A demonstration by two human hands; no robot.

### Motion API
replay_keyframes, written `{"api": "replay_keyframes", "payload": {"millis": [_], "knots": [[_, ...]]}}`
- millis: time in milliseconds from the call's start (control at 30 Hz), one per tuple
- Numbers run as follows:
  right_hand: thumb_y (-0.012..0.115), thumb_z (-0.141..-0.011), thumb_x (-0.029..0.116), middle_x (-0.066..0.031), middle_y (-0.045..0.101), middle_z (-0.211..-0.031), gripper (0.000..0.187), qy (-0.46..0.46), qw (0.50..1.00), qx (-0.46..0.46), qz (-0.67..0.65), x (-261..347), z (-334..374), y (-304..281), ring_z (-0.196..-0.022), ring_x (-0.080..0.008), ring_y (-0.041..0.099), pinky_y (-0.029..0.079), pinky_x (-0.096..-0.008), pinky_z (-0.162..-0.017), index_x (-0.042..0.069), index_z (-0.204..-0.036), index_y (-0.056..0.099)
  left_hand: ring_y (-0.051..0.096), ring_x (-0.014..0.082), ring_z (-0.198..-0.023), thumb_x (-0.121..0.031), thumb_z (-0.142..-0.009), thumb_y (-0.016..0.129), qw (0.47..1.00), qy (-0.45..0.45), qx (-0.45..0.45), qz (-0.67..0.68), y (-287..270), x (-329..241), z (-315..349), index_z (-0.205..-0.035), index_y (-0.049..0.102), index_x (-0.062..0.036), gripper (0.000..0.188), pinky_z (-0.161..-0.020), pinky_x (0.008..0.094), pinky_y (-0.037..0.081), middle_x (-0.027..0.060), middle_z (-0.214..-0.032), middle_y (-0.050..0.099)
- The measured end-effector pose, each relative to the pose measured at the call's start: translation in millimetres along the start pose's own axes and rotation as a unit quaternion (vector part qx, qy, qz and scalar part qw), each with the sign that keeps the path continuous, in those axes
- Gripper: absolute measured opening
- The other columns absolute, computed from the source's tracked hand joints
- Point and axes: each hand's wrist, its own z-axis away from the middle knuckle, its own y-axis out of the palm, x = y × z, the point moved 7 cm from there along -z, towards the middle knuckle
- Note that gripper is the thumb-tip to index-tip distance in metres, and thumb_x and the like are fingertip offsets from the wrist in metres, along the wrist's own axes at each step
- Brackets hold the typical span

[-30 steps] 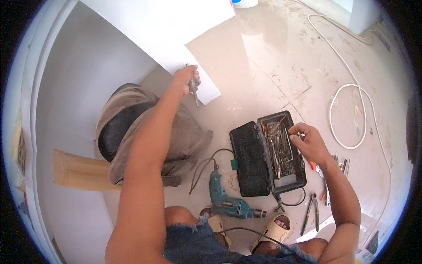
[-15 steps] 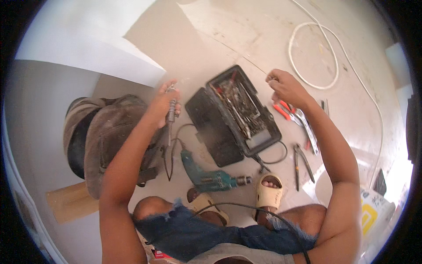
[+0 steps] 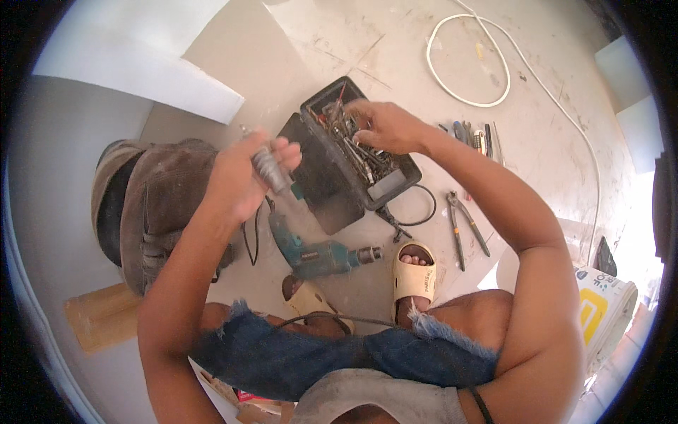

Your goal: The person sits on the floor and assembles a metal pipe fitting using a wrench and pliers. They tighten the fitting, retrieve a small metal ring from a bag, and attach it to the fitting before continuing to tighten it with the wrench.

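My left hand [image 3: 244, 173] is closed around a grey metal tool [image 3: 271, 171] with a ribbed, tapering body, smeared by motion. It is held above the open lid of a black toolbox [image 3: 311, 201]. My right hand [image 3: 385, 127] reaches over the box's tray, thumb and fingers apart at its far end. Under and beside those fingers lies a jumble of metal bits [image 3: 360, 159] and small tools; the fingertips are partly blurred against them. A teal power drill [image 3: 318, 258] lies on the floor in front of the toolbox, chuck pointing right.
A brown bag [image 3: 169, 205] stands at the left beside a piece of brown board [image 3: 102, 318]. To the right lie pincers [image 3: 466, 230] and several hand tools [image 3: 474, 138]. A white cable [image 3: 508, 78] loops at the far right. A white bucket [image 3: 607, 304] stands near my right arm.
My right hand has moved left from beside the toolbox to over its contents, and its fingers have spread. My left hand has turned, tilting the grey metal tool. The view has shifted slightly.
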Motion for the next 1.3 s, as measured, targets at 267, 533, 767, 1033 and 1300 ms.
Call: {"api": "replay_keyframes", "payload": {"millis": [267,533,767,1033,1300], "knots": [[0.082,-0.086,0.040,-0.0160,0.070,-0.094,0.061,-0.208,0.952,-0.184,-0.129,110,30,-44,-0.085,-0.0246,0.068,0.056,-0.0378,-0.078,0.008,-0.133,0.060,0.056,0.0396,-0.123,-0.033,-0.112,0.027,0.986,0.000,0.142,0.091,82,2,-26,-0.132,0.035,0.0097,0.048,-0.111,0.0581,0.043,0.0266,-0.130,0.050],[0.065,-0.098,0.034,-0.0067,0.062,-0.069,0.038,0.034,0.912,-0.249,-0.325,5,58,-121,-0.056,-0.0136,0.058,0.045,-0.0294,-0.050,-0.003,-0.103,0.071,0.051,0.0434,-0.132,-0.052,-0.108,0.031,0.962,-0.072,0.263,-0.025,166,37,-37,-0.146,0.028,0.0129,0.075,-0.112,0.0564,0.043,0.0330,-0.143,0.048],[0.062,-0.100,0.034,-0.0080,0.064,-0.074,0.039,0.052,0.914,-0.293,-0.276,0,80,-129,-0.061,-0.0171,0.060,0.050,-0.0324,-0.057,-0.003,-0.110,0.069,0.052,0.0431,-0.131,-0.055,-0.107,0.036,0.953,-0.058,0.270,0.127,156,63,-46,-0.149,0.027,0.0110,0.079,-0.110,0.0561,0.045,0.0330,-0.141,0.049],[0.074,-0.086,0.056,-0.0226,0.071,-0.103,0.067,0.161,0.974,0.006,0.158,-16,121,-31,-0.094,-0.0377,0.072,0.057,-0.0457,-0.084,0.000,-0.120,0.060,0.066,0.0319,-0.104,-0.036,-0.107,0.050,0.988,0.042,0.146,-0.025,123,17,-52,-0.125,0.046,0.0008,0.040,-0.090,0.0479,0.059,0.0176,-0.106,0.060],[0.077,-0.075,0.067,-0.0268,0.069,-0.112,0.082,0.455,0.850,0.100,0.244,-153,309,80,-0.104,-0.0363,0.071,0.056,-0.0465,-0.091,-0.004,-0.112,0.058,0.067,0.0185,-0.078,-0.039,-0.105,0.057,0.926,0.092,0.086,-0.355,33,-15,-8,-0.111,0.054,-0.0077,0.032,-0.069,0.0332,0.057,0.0044,-0.085,0.063]]}}
